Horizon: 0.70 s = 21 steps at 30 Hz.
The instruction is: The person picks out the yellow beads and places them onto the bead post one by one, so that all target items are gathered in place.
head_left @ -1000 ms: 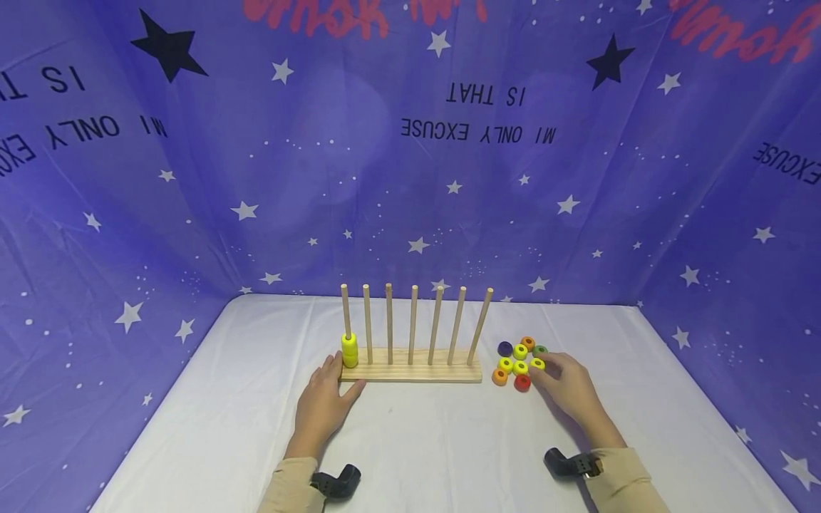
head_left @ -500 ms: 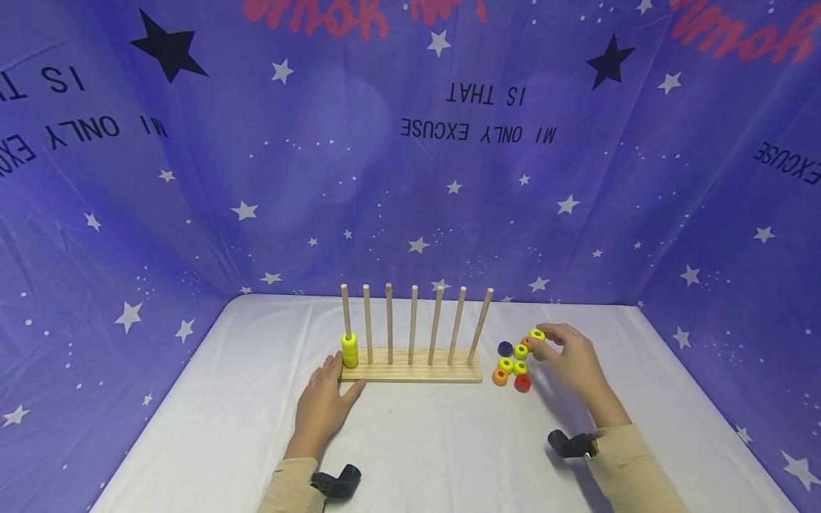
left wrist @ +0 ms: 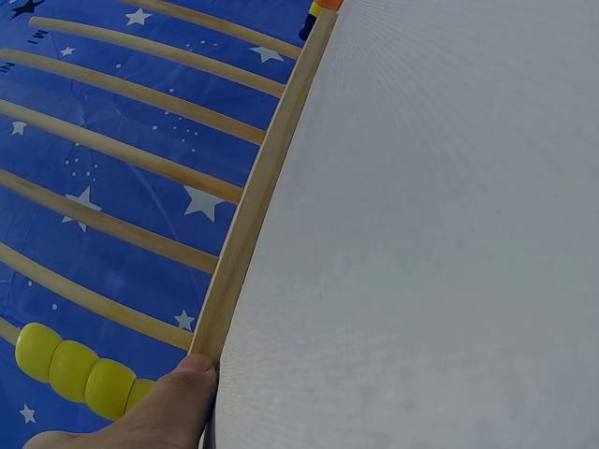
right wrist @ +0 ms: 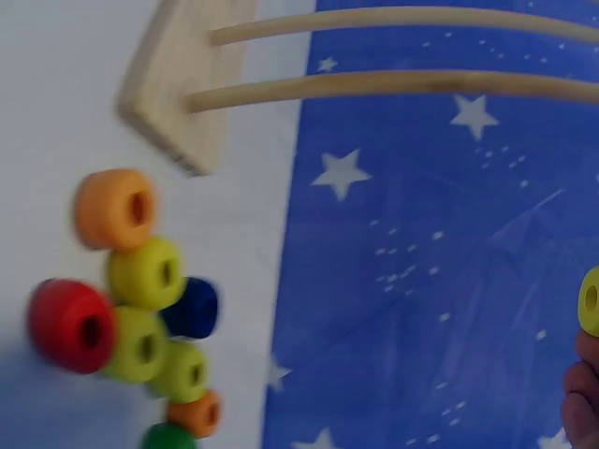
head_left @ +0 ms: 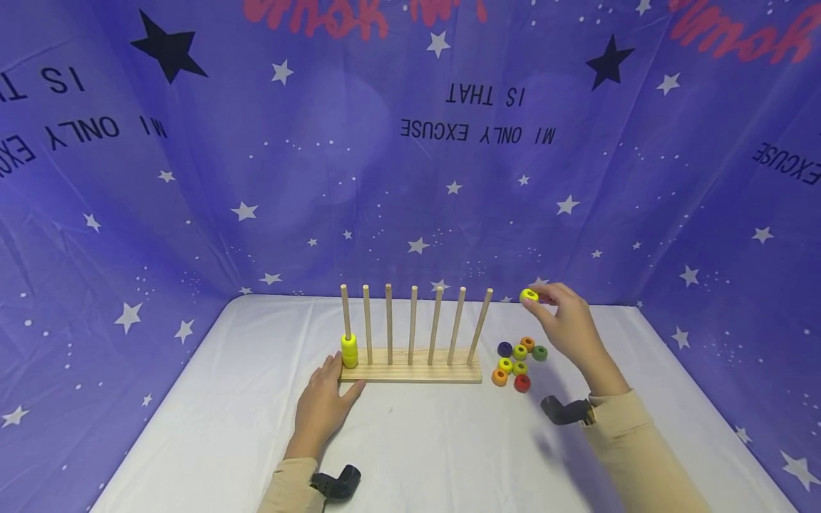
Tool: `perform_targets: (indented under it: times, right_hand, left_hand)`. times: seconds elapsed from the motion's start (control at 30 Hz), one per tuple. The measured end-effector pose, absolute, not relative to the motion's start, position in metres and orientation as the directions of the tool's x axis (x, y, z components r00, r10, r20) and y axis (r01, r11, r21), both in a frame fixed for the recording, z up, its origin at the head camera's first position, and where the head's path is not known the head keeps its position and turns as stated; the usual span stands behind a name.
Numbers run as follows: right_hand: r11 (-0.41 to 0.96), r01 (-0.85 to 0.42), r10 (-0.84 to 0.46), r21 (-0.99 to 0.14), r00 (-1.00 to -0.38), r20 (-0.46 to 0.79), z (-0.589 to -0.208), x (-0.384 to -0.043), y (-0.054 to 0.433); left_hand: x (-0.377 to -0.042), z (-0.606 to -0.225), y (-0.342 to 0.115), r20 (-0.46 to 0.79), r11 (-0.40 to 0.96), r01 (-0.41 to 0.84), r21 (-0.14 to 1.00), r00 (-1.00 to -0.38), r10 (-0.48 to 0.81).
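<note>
A wooden peg rack (head_left: 417, 373) stands on the white table, several upright pegs along its base. Stacked on its leftmost peg are several yellow beads (head_left: 349, 350). My left hand (head_left: 322, 407) holds the rack's left end, its thumb (left wrist: 190, 374) against the front edge in the left wrist view. Up at the right, my right hand (head_left: 573, 329) pinches a yellow bead (head_left: 529, 295) between thumb and fingers, above the table. The bead's hole faces the camera. Only its edge (right wrist: 590, 301) and some fingertips show in the right wrist view.
Loose beads lie grouped right of the rack: a red bead (head_left: 522, 383), a dark blue bead (head_left: 504, 349), a green bead (head_left: 540, 353), orange beads (head_left: 499, 377) and yellow beads (head_left: 505, 365). A purple star-printed cloth (head_left: 410, 178) hangs behind and at both sides.
My right hand has lifted a yellow bead out of the loose group, raising it up and away toward the back of the table. My left hand and the rack stay in place.
</note>
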State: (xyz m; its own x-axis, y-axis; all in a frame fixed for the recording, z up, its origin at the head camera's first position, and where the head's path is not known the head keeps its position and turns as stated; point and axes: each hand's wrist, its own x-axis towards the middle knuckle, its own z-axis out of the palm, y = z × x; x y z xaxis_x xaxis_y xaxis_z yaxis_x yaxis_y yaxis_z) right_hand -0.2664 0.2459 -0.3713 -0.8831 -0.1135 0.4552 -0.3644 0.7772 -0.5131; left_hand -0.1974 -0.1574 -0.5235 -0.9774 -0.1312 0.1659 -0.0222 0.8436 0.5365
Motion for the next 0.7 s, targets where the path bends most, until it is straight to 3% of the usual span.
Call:
perform_targets:
  times: [0.7]
  right_hand:
    - [0.693,-0.512,-0.196,-0.508,-0.811,0.551,-0.318,-0.273,0.191]
  left_hand:
    - [-0.197,-0.523,-0.158,0.174,0.841,-0.016,0.541,-0.976,-0.130]
